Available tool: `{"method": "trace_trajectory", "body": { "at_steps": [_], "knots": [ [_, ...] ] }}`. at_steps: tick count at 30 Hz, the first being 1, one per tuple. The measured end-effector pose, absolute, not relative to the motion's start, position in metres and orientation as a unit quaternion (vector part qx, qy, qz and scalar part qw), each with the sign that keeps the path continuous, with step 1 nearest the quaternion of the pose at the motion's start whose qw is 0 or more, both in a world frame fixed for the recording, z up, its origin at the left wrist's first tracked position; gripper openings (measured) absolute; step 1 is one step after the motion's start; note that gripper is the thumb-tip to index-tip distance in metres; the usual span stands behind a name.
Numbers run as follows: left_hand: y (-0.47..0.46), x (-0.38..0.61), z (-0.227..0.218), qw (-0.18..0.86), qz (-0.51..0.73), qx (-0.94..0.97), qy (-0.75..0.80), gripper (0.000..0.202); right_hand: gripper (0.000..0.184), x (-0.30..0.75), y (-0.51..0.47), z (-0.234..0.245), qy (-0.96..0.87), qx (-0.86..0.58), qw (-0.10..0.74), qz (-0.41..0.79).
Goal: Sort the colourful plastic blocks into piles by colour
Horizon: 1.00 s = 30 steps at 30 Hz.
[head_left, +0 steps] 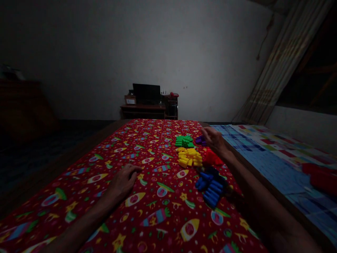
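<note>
My left hand [125, 178] lies palm down on a red patterned cloth [155, 186], fingers stretched out, holding nothing. At the far right side of the cloth, my right hand [212, 140] is raised with its fingers curled together; whatever they may hold is hidden. Beside it is a small group of purple pieces [199, 140], partly covered by the hand. Short finger-shaped pieces lie grouped by colour: a green pile [184, 141], a yellow pile [190, 158], a red pile [212, 157] under my right wrist, and a blue pile [212, 189] nearest me.
Past the cloth's far edge, a dark screen [146, 93] stands on a low desk [142, 109] against the wall. To the right lies a blue checked sheet [250, 151] with a red item [319, 177] on it. A curtain [284, 59] hangs by the window.
</note>
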<state>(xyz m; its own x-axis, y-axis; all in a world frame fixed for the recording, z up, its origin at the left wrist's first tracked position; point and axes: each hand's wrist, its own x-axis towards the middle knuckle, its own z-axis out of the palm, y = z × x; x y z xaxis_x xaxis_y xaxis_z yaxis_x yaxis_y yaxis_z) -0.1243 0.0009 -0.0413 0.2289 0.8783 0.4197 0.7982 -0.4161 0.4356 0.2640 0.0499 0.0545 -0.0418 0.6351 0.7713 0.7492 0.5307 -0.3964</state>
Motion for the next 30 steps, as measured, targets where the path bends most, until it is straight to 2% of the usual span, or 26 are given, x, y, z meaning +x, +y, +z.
{"method": "trace_trajectory", "body": {
  "at_steps": [4,10,16,21,25,30],
  "knots": [
    [0.001,-0.126,-0.043,0.067,0.32,0.775,0.54,0.033,0.064,0.337,0.099,0.028,-0.539,-0.592,0.595,0.071],
    [0.001,-0.128,-0.042,0.067,0.315,0.779,0.538,0.031,0.082,0.375,0.136,-0.025,-0.443,-0.601,0.613,0.259],
    [-0.002,-0.128,-0.042,0.065,0.322,0.777,0.537,0.028,0.085,0.368,0.167,-0.036,-0.486,-0.568,0.558,0.361],
    [-0.004,-0.128,-0.046,0.07,0.331,0.764,0.549,0.029,0.077,0.351,0.186,-0.03,-0.487,-0.564,0.523,0.413],
    [-0.006,-0.127,-0.046,0.076,0.329,0.762,0.552,0.029,0.073,0.315,0.192,-0.02,-0.518,-0.559,0.472,0.443],
    [-0.008,-0.124,-0.042,0.086,0.325,0.763,0.552,0.03,0.068,0.248,0.187,-0.005,-0.58,-0.481,0.414,0.51]
  ]
}}
